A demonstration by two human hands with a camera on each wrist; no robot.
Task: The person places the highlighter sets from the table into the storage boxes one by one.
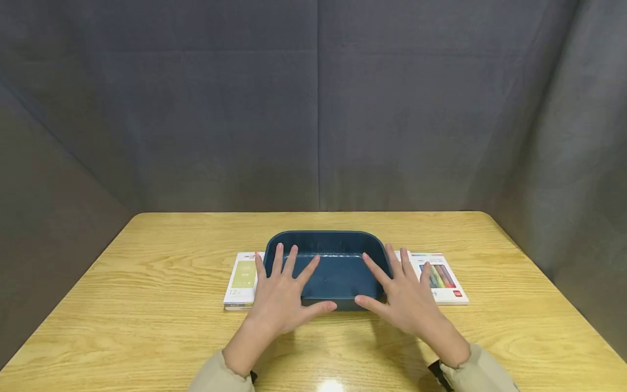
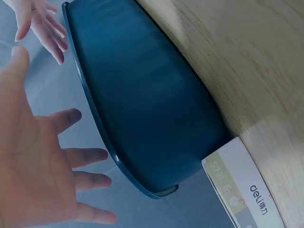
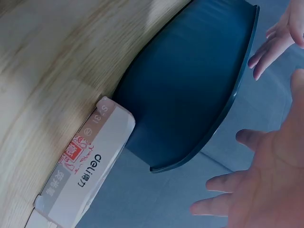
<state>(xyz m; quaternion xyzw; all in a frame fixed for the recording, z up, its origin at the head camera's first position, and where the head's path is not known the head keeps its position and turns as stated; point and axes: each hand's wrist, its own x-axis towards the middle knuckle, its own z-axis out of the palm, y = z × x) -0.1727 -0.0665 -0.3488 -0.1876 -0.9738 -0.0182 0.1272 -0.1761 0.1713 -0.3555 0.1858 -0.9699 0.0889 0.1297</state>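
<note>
A dark blue rectangular tray [image 1: 338,275] with rounded corners and a raised rim stands on the wooden table. My left hand [image 1: 278,299] hovers over its near left part, palm down, fingers straight and spread. Mirroring it, my right hand [image 1: 411,298] is over the near right part with its fingers fanned out. In both wrist views the palms are bare and the fingers lie apart from the tray's rim. To the left is a white and yellow-green deli box [image 2: 251,190], partly covered by my left hand in the head view. A white deli box [image 3: 90,166] with coloured sticks pictured on top lies to the right.
The light wooden table [image 1: 161,305] extends on both sides of the tray and boxes. Dark grey fabric [image 1: 220,125] hangs behind it and along both sides. Beige sleeves [image 1: 222,375] and dark wrist straps show at the bottom of the head view.
</note>
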